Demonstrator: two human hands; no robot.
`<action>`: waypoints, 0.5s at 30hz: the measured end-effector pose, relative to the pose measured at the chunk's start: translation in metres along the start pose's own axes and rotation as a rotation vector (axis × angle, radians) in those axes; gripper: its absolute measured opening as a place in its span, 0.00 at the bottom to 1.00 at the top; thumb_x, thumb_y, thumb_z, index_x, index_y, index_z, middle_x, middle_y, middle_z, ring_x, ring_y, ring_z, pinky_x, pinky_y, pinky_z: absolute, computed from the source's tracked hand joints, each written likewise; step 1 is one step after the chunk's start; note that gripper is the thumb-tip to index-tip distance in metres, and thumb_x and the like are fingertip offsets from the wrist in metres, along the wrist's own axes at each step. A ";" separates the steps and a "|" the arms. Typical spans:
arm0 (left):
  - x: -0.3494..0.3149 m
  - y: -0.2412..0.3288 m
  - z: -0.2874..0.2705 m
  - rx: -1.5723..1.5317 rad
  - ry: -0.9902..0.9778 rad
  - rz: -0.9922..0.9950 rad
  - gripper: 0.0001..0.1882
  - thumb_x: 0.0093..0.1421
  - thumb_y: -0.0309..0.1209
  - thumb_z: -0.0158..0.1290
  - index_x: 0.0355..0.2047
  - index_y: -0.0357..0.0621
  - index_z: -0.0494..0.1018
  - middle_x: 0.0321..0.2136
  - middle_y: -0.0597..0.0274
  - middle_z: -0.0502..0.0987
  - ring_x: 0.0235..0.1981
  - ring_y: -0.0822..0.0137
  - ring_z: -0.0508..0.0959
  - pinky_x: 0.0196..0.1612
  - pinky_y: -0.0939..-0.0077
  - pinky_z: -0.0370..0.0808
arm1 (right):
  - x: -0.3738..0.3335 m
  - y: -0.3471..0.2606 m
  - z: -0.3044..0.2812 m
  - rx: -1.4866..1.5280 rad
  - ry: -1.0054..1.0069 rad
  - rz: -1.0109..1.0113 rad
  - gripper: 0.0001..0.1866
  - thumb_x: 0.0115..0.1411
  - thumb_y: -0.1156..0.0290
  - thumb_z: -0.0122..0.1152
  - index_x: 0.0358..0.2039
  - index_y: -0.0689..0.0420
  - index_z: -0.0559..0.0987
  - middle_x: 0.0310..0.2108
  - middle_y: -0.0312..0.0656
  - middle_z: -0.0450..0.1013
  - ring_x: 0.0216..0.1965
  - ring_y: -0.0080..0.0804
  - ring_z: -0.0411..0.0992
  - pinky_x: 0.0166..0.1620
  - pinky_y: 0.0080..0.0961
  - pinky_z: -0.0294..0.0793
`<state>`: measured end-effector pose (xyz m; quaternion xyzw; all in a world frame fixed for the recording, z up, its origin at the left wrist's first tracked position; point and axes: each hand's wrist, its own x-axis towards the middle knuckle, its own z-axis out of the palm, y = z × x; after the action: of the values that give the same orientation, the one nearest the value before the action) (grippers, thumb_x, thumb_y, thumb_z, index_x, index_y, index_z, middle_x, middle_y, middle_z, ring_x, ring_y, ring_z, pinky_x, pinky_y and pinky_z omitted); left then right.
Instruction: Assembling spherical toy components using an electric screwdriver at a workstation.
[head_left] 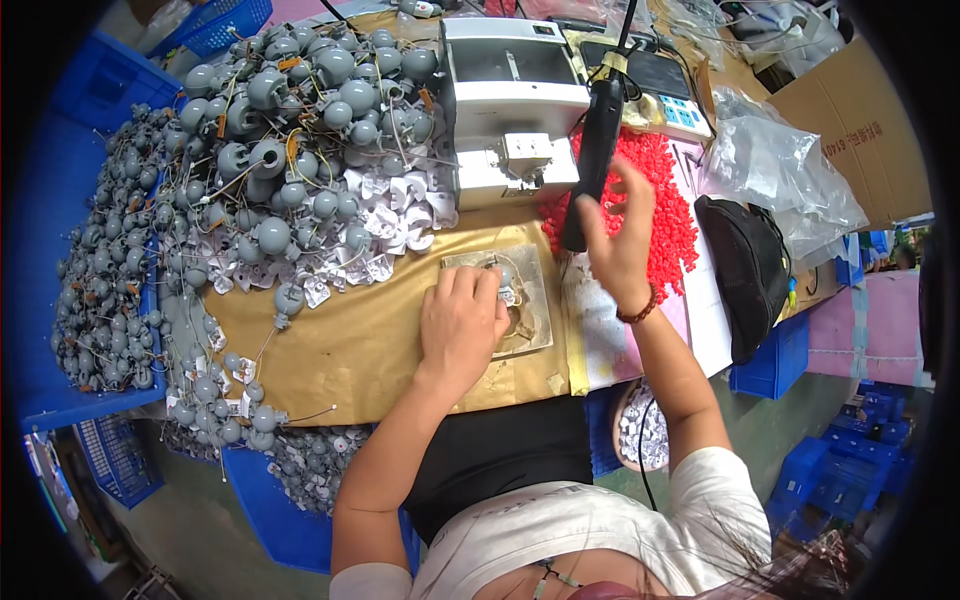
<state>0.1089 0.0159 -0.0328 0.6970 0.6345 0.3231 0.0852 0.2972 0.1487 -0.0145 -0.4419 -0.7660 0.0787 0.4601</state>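
Here, we're resting left hand (462, 322) on plate (541, 300) near surface's (330, 350) front edge, grip unclear, right hand (622, 240) spread beside driver (598, 135).

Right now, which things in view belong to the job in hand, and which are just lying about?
Likely in use:
square plate under left hand
black handheld tool beside right hand
grey globes

Seemingly lying about:
black pouch
clear plastic bag
cardboard box
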 end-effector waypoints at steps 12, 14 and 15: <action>-0.001 -0.001 -0.002 -0.074 0.006 -0.002 0.19 0.51 0.25 0.63 0.45 0.41 0.75 0.37 0.56 0.75 0.42 0.53 0.74 0.46 0.60 0.73 | 0.044 -0.025 0.003 0.800 0.213 0.144 0.31 0.63 0.83 0.59 0.65 0.61 0.61 0.37 0.39 0.73 0.35 0.29 0.75 0.40 0.29 0.77; -0.001 0.001 -0.004 -0.063 0.011 -0.012 0.19 0.51 0.25 0.63 0.45 0.41 0.75 0.38 0.56 0.75 0.42 0.53 0.74 0.47 0.59 0.73 | 0.068 -0.048 -0.005 0.976 0.131 0.031 0.32 0.63 0.85 0.57 0.65 0.60 0.59 0.35 0.41 0.73 0.32 0.32 0.75 0.40 0.35 0.78; 0.001 0.002 -0.003 -0.059 0.017 -0.002 0.19 0.51 0.25 0.63 0.45 0.42 0.75 0.38 0.57 0.76 0.43 0.53 0.74 0.47 0.59 0.72 | 0.079 -0.052 -0.002 1.021 0.109 0.036 0.26 0.61 0.86 0.60 0.58 0.61 0.63 0.33 0.40 0.74 0.30 0.29 0.75 0.37 0.30 0.77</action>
<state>0.1087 0.0151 -0.0291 0.6907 0.6262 0.3474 0.1008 0.2529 0.1764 0.0646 -0.1776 -0.5972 0.4276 0.6550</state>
